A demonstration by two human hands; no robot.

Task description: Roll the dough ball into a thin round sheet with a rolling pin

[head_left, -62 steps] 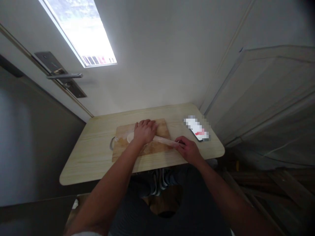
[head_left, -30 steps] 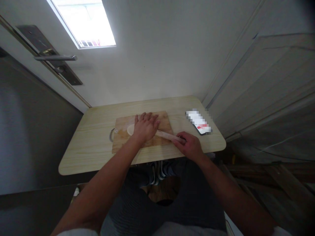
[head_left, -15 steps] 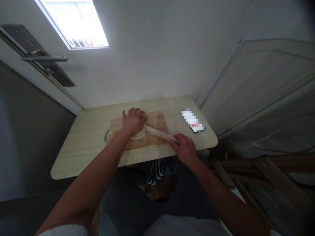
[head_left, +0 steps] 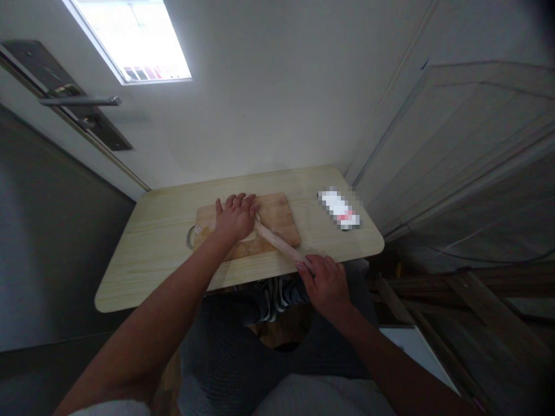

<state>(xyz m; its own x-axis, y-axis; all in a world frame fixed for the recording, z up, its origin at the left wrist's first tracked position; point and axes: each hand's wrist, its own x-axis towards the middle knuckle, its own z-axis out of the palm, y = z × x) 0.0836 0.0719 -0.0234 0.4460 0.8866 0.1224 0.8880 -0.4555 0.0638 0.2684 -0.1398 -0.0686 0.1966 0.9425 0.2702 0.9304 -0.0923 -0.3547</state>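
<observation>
My right hand (head_left: 327, 283) is wrapped round the near end of a thin wooden rolling pin (head_left: 280, 242). The pin slants across the front right of a wooden cutting board (head_left: 284, 211), its far end reaching the side of my left hand (head_left: 236, 216). That hand lies palm down, fingers stretched forward, over a pale flat piece of dough (head_left: 248, 237). Most of the dough is hidden beneath my hand and forearm. Whether the palm also touches the pin's tip, I cannot tell.
The board lies on a light wood-grain table (head_left: 143, 248) with rounded corners, its metal ring handle (head_left: 189, 238) at the left. A phone with a blurred screen (head_left: 340, 209) rests at the right. Behind stands a white door with a lever handle (head_left: 80, 101). A wooden frame (head_left: 485, 300) is at lower right.
My right hand has moved down and slightly right, swinging the rolling pin to a steeper slant. My left hand stays nearly in place, and the view has shifted slightly.
</observation>
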